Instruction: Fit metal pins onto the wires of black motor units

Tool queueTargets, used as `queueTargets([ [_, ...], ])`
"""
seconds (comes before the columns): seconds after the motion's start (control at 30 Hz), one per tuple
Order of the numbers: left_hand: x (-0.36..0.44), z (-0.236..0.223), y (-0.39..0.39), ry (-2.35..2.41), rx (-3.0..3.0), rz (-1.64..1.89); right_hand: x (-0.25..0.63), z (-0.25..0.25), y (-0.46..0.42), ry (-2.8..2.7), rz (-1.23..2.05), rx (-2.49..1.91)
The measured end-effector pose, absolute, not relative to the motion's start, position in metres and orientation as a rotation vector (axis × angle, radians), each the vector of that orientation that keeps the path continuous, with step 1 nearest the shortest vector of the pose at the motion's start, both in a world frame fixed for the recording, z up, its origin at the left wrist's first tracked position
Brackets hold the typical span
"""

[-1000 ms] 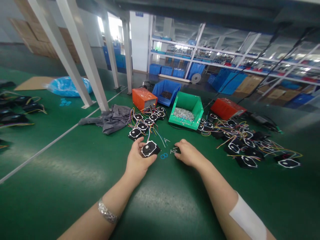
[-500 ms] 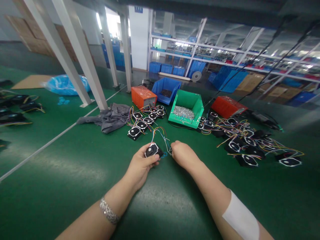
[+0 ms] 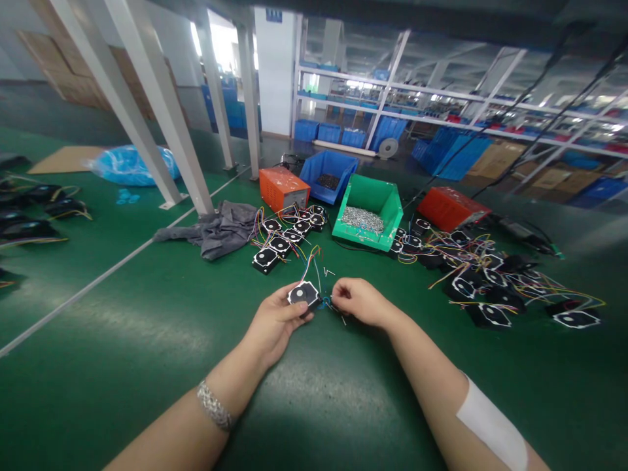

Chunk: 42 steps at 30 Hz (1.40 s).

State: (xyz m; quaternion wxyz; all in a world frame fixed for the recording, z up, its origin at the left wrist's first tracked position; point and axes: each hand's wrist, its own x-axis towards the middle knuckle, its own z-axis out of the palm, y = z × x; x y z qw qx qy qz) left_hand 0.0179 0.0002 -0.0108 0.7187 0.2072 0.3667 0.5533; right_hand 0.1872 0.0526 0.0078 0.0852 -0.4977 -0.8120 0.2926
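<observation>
My left hand (image 3: 279, 320) is closed around a small black motor (image 3: 303, 294) with a white-edged face, the thumb lying across its front edge. Thin coloured wires (image 3: 309, 261) rise from the motor's far side and bend over toward the floor. Just right of it, my right hand (image 3: 356, 299) has its fingers pinched together. A tiny pale tip shows at the fingertips, too small to name. Small blue rings (image 3: 324, 302) lie on the floor between the hands. Thin silver pins or screws (image 3: 328, 272) are scattered just beyond and below the right fingers.
A green bin (image 3: 367, 203) holds many small silver pieces; a blue bin (image 3: 328, 176) holds dark ones. Orange boxes (image 3: 283, 190) stand by them. Wired motors lie in groups, left (image 3: 280, 245) and right (image 3: 490, 314). A grey cloth (image 3: 226, 229) lies near the metal posts (image 3: 167, 104).
My right hand has shifted slightly, its fingers now curled more toward me. The motor has turned slightly in my left hand, and its wires have swung closer in. Loose silver pieces now show more plainly.
</observation>
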Motion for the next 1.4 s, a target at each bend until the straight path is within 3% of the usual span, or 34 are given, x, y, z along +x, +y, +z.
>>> queueTargets([
  [0.13,0.016,-0.01,0.001,0.797,0.457,1.216,0.183,0.006,0.049,-1.704,1.547,-1.225],
  [0.33,0.016,-0.009,0.001,0.838,0.475,1.217,0.173,0.006,0.042,-1.358,1.718,-1.073],
  [0.8,0.012,-0.009,0.004,0.86,0.445,1.298,0.163,0.006,0.037,-1.447,1.535,-1.214],
  [1.4,0.015,-0.012,0.003,0.874,0.483,1.328,0.16,0.01,0.034,-1.959,0.947,-1.413],
])
